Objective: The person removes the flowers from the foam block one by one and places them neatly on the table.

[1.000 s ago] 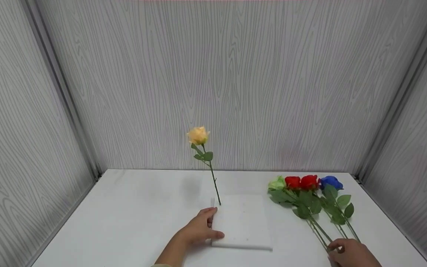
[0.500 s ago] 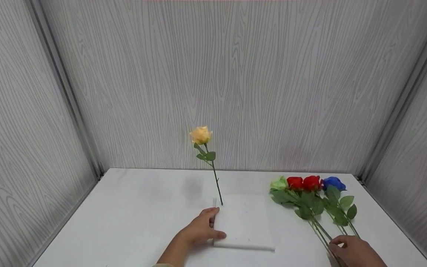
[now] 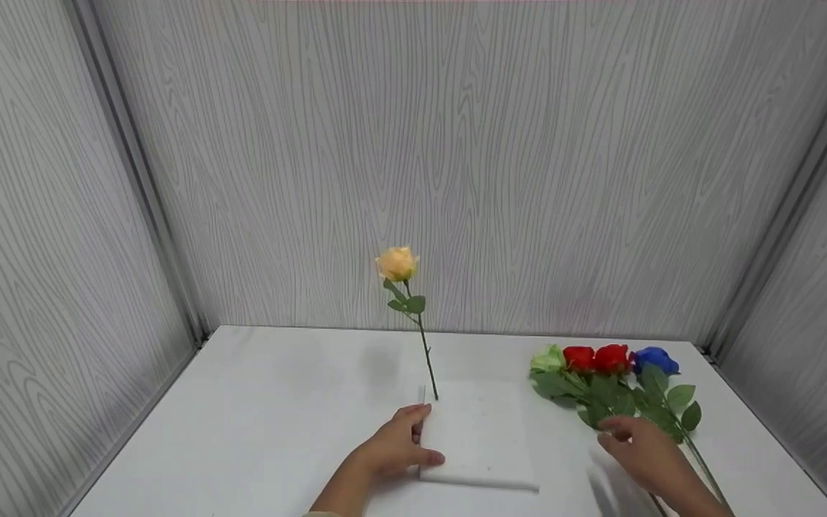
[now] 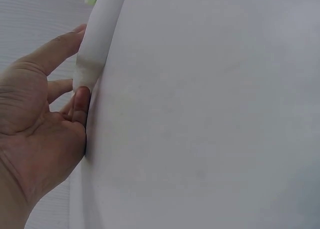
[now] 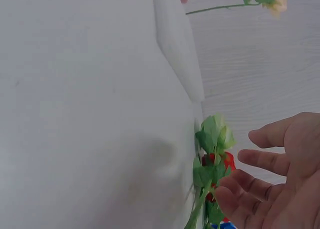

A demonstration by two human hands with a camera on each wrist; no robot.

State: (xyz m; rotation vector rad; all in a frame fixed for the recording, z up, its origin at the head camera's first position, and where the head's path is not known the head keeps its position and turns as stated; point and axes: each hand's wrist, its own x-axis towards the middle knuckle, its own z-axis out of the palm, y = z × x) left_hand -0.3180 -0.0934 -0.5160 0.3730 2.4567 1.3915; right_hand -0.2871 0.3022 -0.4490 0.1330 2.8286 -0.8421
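A flat white block [image 3: 482, 438] lies in the middle of the white table. My left hand [image 3: 393, 445] grips its left side, the thumb on the near corner. From the block's far left corner rises a yellow rose [image 3: 398, 264], its stem leaning slightly left. My right hand [image 3: 643, 452] hovers over the stems of the roses lying on the right, fingers loosely bent and holding nothing in the right wrist view. Heads of these roses are pale green [image 3: 548, 358], red [image 3: 611, 359] and blue [image 3: 655, 360]. Part of their stems is hidden behind my right hand.
Grey wood-patterned panels [image 3: 456, 165] close off the back and both sides of the table [image 3: 270, 431]. Green leaves [image 3: 680, 395] of the lying roses spread towards the right edge.
My right hand has let go of the rose stems and moved up and left over them. My left hand stays on the block. The whole head view has shifted slightly right.
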